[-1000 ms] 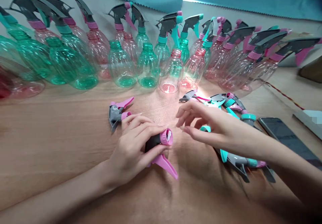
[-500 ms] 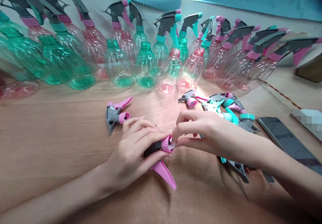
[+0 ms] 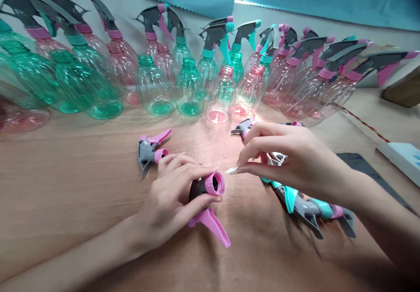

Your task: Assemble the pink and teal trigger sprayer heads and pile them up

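Note:
My left hand (image 3: 177,195) is closed around a grey and pink spray trigger head (image 3: 215,183), its pink threaded collar facing right and its pink lever pointing down. Between the thumb and fingertips of my right hand (image 3: 278,156) is a small thin white piece (image 3: 231,170), just right of the collar and apart from it. Another grey and pink trigger head (image 3: 151,152) lies on the table beyond my left fingers. Under and beside my right hand lie several more trigger heads (image 3: 305,206), turquoise, grey and pink, partly covered by the hand.
Clear green bottles (image 3: 189,88) and pink bottles (image 3: 220,95) stand in rows along the back, several capped with trigger heads, others open-necked. A dark phone (image 3: 370,174) and a white box (image 3: 402,156) lie at the right. A twisted wire (image 3: 364,128) runs behind them.
My right hand has drawn back to the right and slightly up from the collar, with the white piece pinched in it. The collar's opening now shows. My left hand has barely moved.

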`<state>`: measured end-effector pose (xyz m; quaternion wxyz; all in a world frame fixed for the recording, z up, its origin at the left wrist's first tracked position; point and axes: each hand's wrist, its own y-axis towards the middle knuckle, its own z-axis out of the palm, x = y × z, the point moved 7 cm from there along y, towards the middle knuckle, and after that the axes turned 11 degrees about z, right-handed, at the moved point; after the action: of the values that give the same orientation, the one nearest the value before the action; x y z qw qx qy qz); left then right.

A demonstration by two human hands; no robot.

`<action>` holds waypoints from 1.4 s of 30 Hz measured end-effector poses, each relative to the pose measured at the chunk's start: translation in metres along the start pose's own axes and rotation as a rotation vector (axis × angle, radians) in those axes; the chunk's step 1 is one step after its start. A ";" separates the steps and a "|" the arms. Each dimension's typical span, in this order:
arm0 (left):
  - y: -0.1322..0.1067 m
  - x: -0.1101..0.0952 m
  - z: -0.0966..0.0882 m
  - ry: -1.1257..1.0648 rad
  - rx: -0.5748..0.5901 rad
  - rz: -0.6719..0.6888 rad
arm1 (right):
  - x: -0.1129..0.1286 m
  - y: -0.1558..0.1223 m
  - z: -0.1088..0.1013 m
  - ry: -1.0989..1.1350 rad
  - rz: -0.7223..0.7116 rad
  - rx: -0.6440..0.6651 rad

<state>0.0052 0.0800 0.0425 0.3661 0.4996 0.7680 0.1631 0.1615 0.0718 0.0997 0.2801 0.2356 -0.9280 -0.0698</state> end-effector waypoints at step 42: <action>0.002 0.000 -0.003 -0.015 -0.052 -0.001 | 0.001 -0.003 0.035 0.184 0.062 0.240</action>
<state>0.0044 0.0811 0.0453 0.3845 0.4905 0.7612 0.1790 0.1424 0.0687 0.0706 0.3358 0.2442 -0.9069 0.0721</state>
